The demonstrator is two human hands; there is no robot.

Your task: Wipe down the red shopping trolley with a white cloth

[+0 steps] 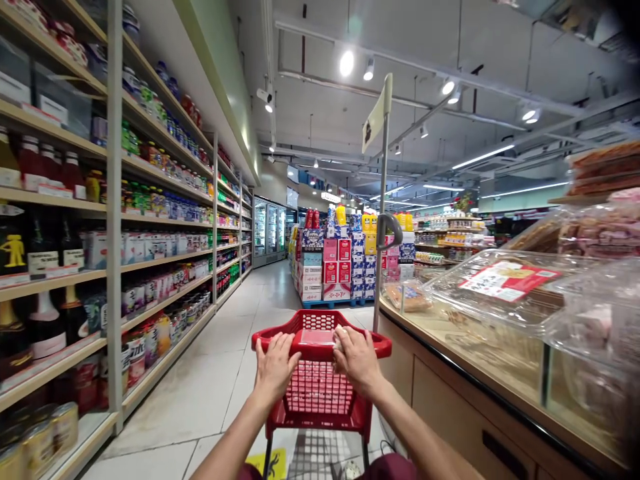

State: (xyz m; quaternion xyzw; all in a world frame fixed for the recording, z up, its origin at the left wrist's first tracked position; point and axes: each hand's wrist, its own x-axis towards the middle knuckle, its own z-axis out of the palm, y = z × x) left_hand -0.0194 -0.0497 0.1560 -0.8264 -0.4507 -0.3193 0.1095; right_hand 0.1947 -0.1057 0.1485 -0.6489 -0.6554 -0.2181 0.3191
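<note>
A red plastic shopping cart [320,387] stands right in front of me, its mesh basket below the handle [313,338]. My left hand [277,363] rests over the left part of that handle, fingers curled across its top and thumb toward the middle. On the right part, my right hand [356,357] is closed over the handle. Something small, whitish and crumpled shows by its index finger and thumb; I cannot make out what it is. The undersides of both hands are hidden.
Shelves [165,260] of bottles, cans and cartons line the left side. To the right, close to the cart, runs a wooden counter [450,393] with clear plastic food boxes [505,283] and a pole sign [377,117]. Stacked drink cartons [337,260] stand ahead, beside the tiled aisle [250,313].
</note>
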